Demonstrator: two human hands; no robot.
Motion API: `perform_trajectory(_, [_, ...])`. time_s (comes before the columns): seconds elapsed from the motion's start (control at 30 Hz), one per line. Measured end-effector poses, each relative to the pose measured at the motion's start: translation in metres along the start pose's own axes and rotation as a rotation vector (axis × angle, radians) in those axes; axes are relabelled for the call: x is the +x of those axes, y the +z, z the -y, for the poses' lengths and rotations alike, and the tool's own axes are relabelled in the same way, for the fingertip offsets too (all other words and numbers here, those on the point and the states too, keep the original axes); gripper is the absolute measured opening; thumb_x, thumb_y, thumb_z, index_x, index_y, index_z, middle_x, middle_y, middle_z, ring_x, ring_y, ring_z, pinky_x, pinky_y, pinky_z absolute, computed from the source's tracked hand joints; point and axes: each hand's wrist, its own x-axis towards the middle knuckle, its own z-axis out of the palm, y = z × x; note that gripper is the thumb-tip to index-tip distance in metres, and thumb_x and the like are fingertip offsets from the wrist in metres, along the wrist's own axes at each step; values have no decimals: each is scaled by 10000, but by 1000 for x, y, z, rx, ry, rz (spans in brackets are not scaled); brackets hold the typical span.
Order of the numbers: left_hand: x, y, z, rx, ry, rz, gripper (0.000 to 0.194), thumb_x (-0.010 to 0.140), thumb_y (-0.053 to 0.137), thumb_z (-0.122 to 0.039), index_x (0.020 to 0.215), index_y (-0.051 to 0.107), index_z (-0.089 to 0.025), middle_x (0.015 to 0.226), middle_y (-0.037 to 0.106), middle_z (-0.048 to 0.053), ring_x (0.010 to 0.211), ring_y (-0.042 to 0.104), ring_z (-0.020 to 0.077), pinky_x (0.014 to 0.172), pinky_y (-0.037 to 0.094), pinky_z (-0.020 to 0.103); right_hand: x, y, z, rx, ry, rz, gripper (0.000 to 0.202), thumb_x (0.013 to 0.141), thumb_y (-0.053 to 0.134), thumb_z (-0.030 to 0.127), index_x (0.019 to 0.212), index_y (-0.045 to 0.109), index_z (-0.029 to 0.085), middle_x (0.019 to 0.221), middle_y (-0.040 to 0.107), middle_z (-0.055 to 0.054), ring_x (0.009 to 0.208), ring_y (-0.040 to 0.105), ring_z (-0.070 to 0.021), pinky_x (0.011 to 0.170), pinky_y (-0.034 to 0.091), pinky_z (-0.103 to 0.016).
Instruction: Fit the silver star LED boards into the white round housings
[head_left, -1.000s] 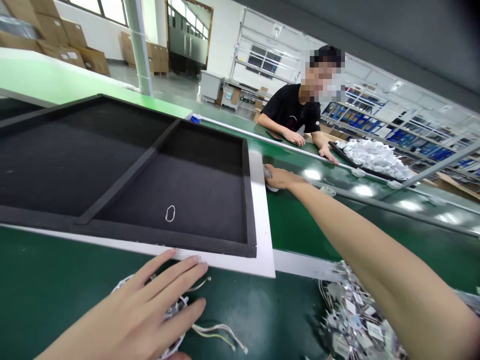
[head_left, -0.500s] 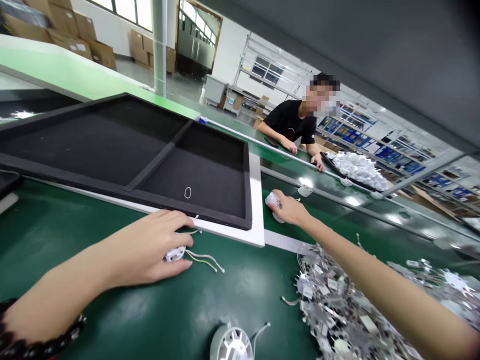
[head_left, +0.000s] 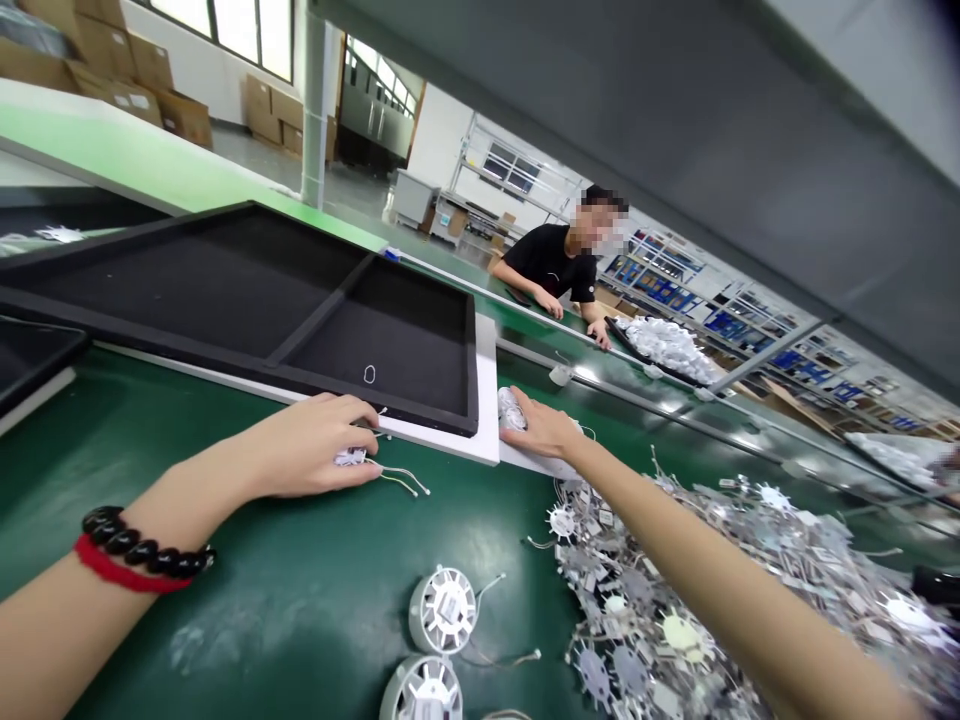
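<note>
My left hand (head_left: 319,450) curls around a small white round part (head_left: 349,457) with thin wires, at the near edge of the black tray. Its wires (head_left: 401,477) trail out to the right past the fingertips and end in small plugs. Beyond the tray's right corner, my right hand (head_left: 546,425) grips a white round housing (head_left: 511,408) beside the white board; the fingers partly cover it. Two round white housings (head_left: 444,610) with spoked, star-shaped plates stand on the green table (head_left: 300,610), nearer to me.
A large heap of spoked metal plates with wires (head_left: 660,610) lies under my right forearm. The black divided tray (head_left: 390,330) rests on a white board (head_left: 486,390), a small white loop (head_left: 369,374) inside it. Across the line, a person (head_left: 551,265) leans near white parts (head_left: 667,345).
My view has shifted, showing more of the near table and a second housing. My right hand has come closer to the white board with its housing. The left hand stays around its part.
</note>
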Motion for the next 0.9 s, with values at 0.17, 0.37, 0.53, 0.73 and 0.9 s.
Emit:
perform_trajectory(0.17, [0,1,0,-4,12,-23,304,991,633,-483,954,849,-272,1197,762,100,1038,744,300,949,586,396,22,-1,8,55,-29,-50,613,1038,658,501,1558,486,226,1545,528,-155,1298,615,-334,1088,526,-586])
perform_trajectory(0.37, [-2,1,-1,-36,28,-47,243,971,670,-431,951,843,-261,1196,766,95,1062,737,282,970,570,369,33,-9,-2,121,-142,-26,601,1021,707,410,1553,495,230,1616,459,-149,1358,573,-348,1103,523,-588])
perform_trajectory(0.53, [-5,-2,1,-103,19,-75,203,921,694,-353,803,837,-270,1146,780,70,988,748,272,934,570,366,45,-9,-7,160,-124,35,573,1019,713,400,1527,522,216,1563,515,-147,1326,599,-339,1088,535,-582])
perform_trajectory(0.73, [-4,-4,15,-259,-47,-298,500,1030,515,-576,793,834,-273,1048,804,40,941,744,202,892,568,300,45,-17,-10,217,-117,86,516,1026,704,394,1483,560,204,1495,576,-138,1281,631,-316,1067,550,-556])
perform_trajectory(0.9, [-7,-15,18,-370,-197,-632,617,1099,387,-590,807,757,-192,918,781,78,896,734,197,900,600,367,43,-22,-9,205,-87,124,490,1027,704,388,1459,574,196,1445,604,-132,1227,654,-299,1025,577,-528])
